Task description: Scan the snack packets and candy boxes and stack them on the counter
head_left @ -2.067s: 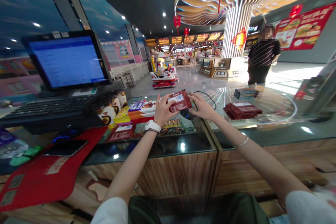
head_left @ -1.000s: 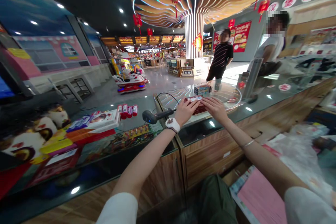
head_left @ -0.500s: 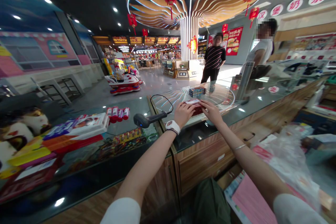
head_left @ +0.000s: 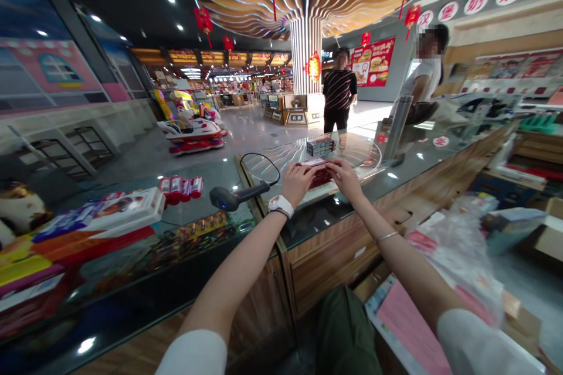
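A flat dark-red stack of packs (head_left: 317, 173), white-labelled on top, is being gripped at 9 and 3 o'clock by curled fingers of the left hand (head_left: 295, 183) and right hand (head_left: 346, 179).

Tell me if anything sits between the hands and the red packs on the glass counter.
Nothing visible does. The left hand and right hand already rest on the two ends of the red packs on the counter. The scanner lies off to the left, and the blue stack sits beyond, both apart from the packs.
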`<state>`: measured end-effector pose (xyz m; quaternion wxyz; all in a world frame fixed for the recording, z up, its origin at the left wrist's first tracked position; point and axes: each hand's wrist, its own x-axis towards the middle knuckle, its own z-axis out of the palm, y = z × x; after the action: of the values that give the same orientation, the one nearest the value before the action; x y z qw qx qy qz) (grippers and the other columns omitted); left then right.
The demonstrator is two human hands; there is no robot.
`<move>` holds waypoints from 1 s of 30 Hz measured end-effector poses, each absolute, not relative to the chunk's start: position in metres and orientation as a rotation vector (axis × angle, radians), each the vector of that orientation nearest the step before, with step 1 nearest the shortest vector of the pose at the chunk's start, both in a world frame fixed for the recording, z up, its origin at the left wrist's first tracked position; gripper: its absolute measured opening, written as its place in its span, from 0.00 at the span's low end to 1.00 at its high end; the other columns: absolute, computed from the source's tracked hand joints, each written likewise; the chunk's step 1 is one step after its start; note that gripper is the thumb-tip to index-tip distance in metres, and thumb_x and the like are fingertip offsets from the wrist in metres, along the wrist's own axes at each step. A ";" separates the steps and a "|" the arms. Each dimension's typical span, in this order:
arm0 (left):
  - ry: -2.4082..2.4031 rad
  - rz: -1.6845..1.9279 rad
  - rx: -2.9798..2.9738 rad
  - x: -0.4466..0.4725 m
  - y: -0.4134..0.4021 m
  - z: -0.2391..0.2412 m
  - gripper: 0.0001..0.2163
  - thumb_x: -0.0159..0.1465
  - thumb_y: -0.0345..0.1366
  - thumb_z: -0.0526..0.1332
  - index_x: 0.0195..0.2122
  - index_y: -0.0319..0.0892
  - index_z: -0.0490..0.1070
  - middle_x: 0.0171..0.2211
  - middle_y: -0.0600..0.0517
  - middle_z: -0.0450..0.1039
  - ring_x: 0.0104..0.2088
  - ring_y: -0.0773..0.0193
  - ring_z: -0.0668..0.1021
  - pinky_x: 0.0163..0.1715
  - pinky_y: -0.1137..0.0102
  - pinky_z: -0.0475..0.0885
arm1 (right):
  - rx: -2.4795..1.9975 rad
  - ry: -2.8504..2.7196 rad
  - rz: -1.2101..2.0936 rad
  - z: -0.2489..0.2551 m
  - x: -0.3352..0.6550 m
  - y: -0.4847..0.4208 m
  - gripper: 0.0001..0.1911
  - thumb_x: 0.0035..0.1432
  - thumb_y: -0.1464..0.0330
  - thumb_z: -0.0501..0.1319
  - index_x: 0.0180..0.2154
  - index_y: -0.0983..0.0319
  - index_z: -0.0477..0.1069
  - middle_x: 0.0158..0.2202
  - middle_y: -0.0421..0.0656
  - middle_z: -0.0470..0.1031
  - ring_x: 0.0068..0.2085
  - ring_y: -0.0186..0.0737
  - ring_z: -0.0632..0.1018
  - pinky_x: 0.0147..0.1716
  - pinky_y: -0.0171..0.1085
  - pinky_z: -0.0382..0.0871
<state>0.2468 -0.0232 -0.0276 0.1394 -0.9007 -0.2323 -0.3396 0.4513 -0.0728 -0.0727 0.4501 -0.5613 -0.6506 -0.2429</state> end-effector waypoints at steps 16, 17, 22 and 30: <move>-0.670 -0.929 -2.708 0.239 -0.025 -0.030 0.16 0.71 0.33 0.52 0.56 0.47 0.72 0.51 0.47 0.76 0.54 0.58 0.76 0.64 0.55 0.60 | -1.416 -1.652 -0.498 -0.069 0.450 -0.077 0.19 0.64 0.68 0.53 0.50 0.56 0.77 0.48 0.48 0.76 0.50 0.47 0.76 0.52 0.48 0.72; -0.680 -0.938 -2.716 0.239 -0.027 -0.029 0.16 0.71 0.34 0.52 0.56 0.47 0.72 0.53 0.47 0.75 0.55 0.57 0.75 0.65 0.55 0.59 | -1.423 -1.650 -0.504 -0.068 0.449 -0.078 0.19 0.63 0.69 0.53 0.51 0.57 0.77 0.48 0.49 0.75 0.50 0.47 0.76 0.52 0.48 0.72; -0.984 -1.101 -2.678 0.228 -0.039 -0.038 0.23 0.69 0.42 0.56 0.63 0.39 0.61 0.62 0.38 0.65 0.63 0.50 0.68 0.64 0.52 0.61 | -1.502 -1.558 -0.547 -0.066 0.443 -0.096 0.23 0.61 0.69 0.55 0.58 0.61 0.70 0.56 0.52 0.71 0.57 0.50 0.73 0.58 0.50 0.68; -1.061 -0.619 -2.868 0.203 -0.045 -0.077 0.31 0.68 0.54 0.52 0.66 0.40 0.58 0.62 0.34 0.67 0.64 0.39 0.68 0.62 0.41 0.57 | -1.791 -1.842 -0.301 -0.087 0.429 -0.130 0.26 0.64 0.57 0.58 0.60 0.61 0.66 0.60 0.54 0.71 0.60 0.55 0.72 0.58 0.56 0.66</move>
<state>0.2028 -0.0449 -0.0773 0.0107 -0.9192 -0.3401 -0.1982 0.4289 -0.1303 -0.0867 0.2739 -0.6658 -0.6850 -0.1121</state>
